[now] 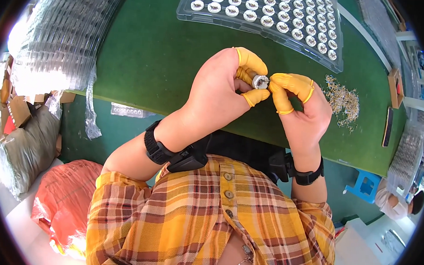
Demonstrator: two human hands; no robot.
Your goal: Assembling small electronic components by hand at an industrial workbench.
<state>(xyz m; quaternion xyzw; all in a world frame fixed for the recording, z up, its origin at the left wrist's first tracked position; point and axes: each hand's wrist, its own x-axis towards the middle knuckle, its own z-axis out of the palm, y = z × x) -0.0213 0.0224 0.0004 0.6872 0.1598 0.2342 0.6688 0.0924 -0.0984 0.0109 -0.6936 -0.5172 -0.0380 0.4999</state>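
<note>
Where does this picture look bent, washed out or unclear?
In the head view, the front edge of the tray bows and the corners go black; there too, glare whitens the far left beside the stacked plastic; same view, the white part in the left hand is too small for fine detail.

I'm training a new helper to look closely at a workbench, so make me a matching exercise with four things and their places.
Column one
1. Small round white part
2. Clear tray
3. Pile of tiny pieces
4. Red bag

Column two
A. On the table, just right of the right hand
B. Off the table, at the picture's lower left
C. Held by the left hand
D. On the table's far side

Pairs: 1-C, 2-D, 3-A, 4-B
</note>
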